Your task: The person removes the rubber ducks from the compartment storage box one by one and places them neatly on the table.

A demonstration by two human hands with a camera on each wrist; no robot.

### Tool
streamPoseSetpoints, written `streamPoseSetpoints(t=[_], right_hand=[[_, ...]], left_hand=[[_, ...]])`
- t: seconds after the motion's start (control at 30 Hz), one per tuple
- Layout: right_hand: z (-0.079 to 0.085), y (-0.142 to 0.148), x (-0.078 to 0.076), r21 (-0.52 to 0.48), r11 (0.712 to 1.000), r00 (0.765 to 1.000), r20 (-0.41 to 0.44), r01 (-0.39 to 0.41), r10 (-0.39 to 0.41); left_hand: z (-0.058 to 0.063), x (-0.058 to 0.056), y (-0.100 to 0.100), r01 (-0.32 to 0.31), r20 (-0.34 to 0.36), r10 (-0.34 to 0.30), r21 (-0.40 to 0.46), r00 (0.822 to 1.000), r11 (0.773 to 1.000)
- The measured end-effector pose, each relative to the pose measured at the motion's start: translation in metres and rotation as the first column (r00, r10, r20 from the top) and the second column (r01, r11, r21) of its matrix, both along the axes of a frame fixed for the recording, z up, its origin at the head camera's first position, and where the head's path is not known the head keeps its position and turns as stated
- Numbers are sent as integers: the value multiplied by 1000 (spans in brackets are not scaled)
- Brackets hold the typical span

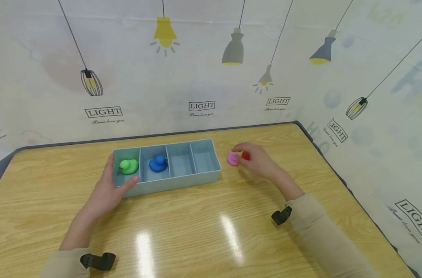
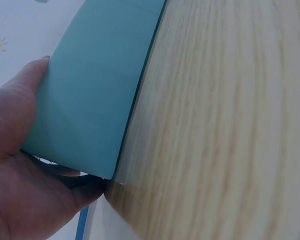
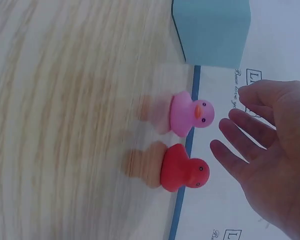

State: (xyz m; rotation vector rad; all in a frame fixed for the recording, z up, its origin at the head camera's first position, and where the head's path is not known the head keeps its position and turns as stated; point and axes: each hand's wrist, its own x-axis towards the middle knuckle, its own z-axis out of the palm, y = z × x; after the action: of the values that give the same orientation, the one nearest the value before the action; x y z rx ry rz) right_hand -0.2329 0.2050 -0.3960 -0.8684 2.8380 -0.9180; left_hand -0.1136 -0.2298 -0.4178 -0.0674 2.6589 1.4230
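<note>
A pale blue box (image 1: 177, 184) with several compartments in a row sits on the table. A green rubber duck (image 1: 129, 166) lies in its leftmost compartment, and a blue rubber duck (image 1: 158, 164) in the one beside it. My left hand (image 1: 104, 193) grips the box's left end, its thumb over the front rim. To the right of the box, a pink rubber duck (image 3: 182, 115) and a red rubber duck (image 3: 180, 170) stand side by side on the table. My right hand (image 1: 259, 160) hovers at these two with relaxed fingers, holding neither; in the head view it partly covers the red one.
The wooden table (image 1: 183, 231) has a dark edge along its back and right sides. Behind it rises a pale backdrop (image 1: 134, 61) printed with lamps and lettering. A black wrist camera (image 1: 282, 215) sits at the right sleeve, another at the left.
</note>
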Motion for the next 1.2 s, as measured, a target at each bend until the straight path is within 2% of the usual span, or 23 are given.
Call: streamPoseSetpoints(t=[0.17,0.3,0.43,0.53,0.6,0.9,1.2], right_hand=[[-5,-5,3,-3,1000,1000,9,-19,19],[-13,-5,8,-38,999,1000,-2,-3,3],[-31,-2,15,-99,995,997,-76,-16,8],[-38,-1,19,-118,993,992,-130,-13,-2],[-36,-3,19,-120,993,990,-142,-11,-6],[-24,-9,9,-51,999,996,-85,-3,-1],[-15,-10,0,-6,1000,998,-61,-31,30]], left_hand=[[-1,0,0,-9,2,9,0,1000,1000],[-1,-2,1,-13,1,13,-5,1000,1000],[-2,-2,2,-13,-4,13,-5,1000,1000],[-2,-2,3,-7,-9,7,-10,1000,1000],[-1,-2,3,-6,-8,6,-17,1000,1000],[0,-1,0,-9,-1,9,-20,1000,1000],[1,0,-1,0,-10,0,-20,1000,1000]])
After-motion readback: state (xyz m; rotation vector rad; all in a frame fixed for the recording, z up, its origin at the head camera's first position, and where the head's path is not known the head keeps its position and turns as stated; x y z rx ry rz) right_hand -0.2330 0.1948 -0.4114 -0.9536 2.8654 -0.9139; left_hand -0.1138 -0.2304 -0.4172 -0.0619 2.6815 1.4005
